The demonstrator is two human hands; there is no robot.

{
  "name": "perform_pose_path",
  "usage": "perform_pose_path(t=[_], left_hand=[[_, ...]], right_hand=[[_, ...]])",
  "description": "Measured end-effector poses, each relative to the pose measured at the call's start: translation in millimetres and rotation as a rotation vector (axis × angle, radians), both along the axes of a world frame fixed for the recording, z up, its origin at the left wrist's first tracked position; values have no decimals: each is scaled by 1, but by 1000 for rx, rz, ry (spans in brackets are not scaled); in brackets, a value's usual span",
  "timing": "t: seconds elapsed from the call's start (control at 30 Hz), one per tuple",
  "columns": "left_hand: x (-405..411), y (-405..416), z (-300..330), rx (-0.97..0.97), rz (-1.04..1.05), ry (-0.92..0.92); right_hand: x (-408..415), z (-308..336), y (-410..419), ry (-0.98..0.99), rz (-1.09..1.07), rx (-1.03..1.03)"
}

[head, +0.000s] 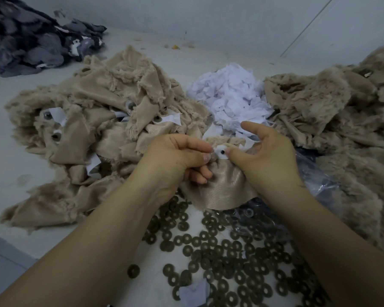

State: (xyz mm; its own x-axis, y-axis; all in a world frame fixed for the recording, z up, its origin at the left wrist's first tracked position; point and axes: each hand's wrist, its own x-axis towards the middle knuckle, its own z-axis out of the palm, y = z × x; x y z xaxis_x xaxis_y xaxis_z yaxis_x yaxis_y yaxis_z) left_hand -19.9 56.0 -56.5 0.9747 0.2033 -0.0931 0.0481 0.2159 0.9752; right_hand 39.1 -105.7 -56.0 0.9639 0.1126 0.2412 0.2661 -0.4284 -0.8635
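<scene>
**Seating an eye fitting in a plush panel.** Far left, a heap of dark grey fabric offcuts [31, 41] lies at the back of the white table [20, 173]. Next to it is a pile of beige plush panels [98, 120] that already carry white patches and eyes.

At centre, the left hand [175, 156] pinches the edge of the beige plush fabric piece [226, 185] between thumb and forefinger. The piece is held just above the table, smooth backing up. On it sits the small white fabric patch [222, 152], dark at its middle; hole or post cannot be told. The right hand [268, 158] clamps the piece from the other side, thumb tip beside the patch, forefinger raised free.

Behind is a mound of white fabric scraps [231, 96]; in front, scattered dark brown ring-shaped washers [220, 262]. Right of these are a clear plastic bag [315, 180] and a second heap of beige plush [341, 129].

For a clean fit, both thumbs should stay close to the dark centre. The backing should be taut and the patch centred, so that a washer can seat flat.
</scene>
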Motion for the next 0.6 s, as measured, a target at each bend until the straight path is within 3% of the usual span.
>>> perform_pose_path(t=[0.13, 0.3, 0.6], left_hand=[[-2, -6, 3, -28, 7, -102], [0, -18, 2, 160, 125, -172], [0, -22, -11, 263, 177, -208]], right_hand=[[0, -1, 1, -33, 15, -29], [-3, 1, 2, -54, 37, -41], [-1, -1, 2, 10, 74, 4]])
